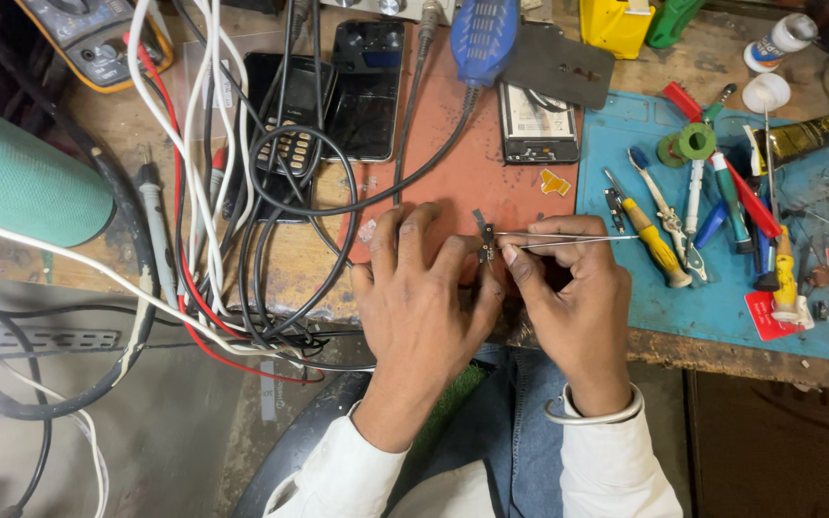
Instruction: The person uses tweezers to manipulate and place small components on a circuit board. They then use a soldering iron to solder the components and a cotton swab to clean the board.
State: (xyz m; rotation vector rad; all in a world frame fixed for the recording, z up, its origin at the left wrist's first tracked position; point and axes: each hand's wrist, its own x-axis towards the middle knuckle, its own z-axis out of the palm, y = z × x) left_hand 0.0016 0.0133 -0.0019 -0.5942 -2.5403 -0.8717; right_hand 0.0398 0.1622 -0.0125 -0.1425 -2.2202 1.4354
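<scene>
Tweezers (568, 237) in right hand (573, 307), small part (485, 240) at left hand (424, 297)

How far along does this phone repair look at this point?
Done: one phone lies opened on the red mat. In hand: the right hand holds tweezers to a small dark part that the left hand steadies. Left: the part is outside any phone, and the opened phone has no cover on.

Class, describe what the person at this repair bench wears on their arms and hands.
Both hands are bare, without gloves. The left hand comes out of a white long sleeve; the right hand has a matching white sleeve, with a plain silver bangle round the wrist. No rings or watch show.
</scene>
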